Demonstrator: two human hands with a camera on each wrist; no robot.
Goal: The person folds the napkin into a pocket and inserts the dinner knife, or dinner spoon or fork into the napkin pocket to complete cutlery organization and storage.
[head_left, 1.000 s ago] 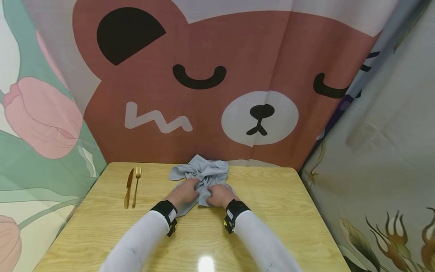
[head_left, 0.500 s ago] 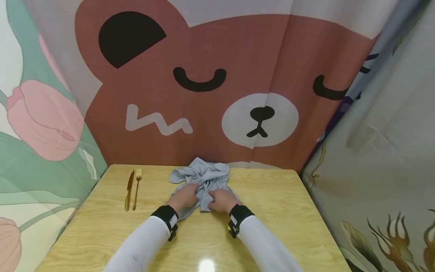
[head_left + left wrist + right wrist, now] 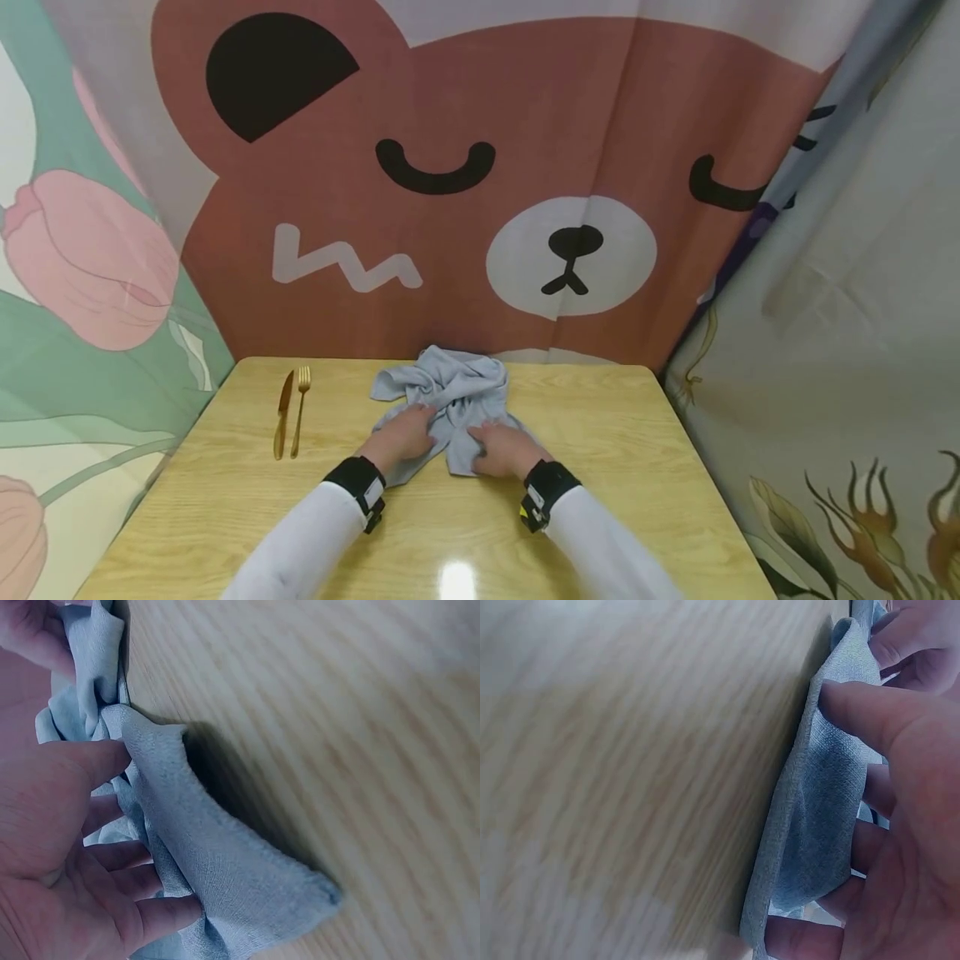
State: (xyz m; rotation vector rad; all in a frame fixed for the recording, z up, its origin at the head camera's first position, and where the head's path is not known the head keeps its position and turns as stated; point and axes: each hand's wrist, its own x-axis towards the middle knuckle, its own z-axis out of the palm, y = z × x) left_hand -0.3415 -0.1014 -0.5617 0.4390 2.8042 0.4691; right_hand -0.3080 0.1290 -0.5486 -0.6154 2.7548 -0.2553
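Note:
A crumpled grey-blue cloth (image 3: 468, 387) lies at the far middle of the wooden table, bunched in folds against the back edge. My left hand (image 3: 405, 433) grips its near left part; the left wrist view shows the thumb and fingers (image 3: 169, 915) in the fabric, with a loose hemmed corner hanging toward the table. On the near right part, my right hand (image 3: 510, 450) holds the cloth by its hem. The right wrist view shows that thumb (image 3: 855, 705) on the hem and the other fingers behind the fabric. A stretch of cloth lies between the two hands.
A gold knife (image 3: 282, 417) and a gold fork (image 3: 301, 412) lie side by side at the table's left. The wooden table (image 3: 600, 500) ends at a bear-print curtain (image 3: 450, 275) behind, with patterned drapes on both sides.
My right hand has moved right and toward me, drawing the cloth's near right part with it. The left hand has shifted slightly, and the gap between the hands is wider.

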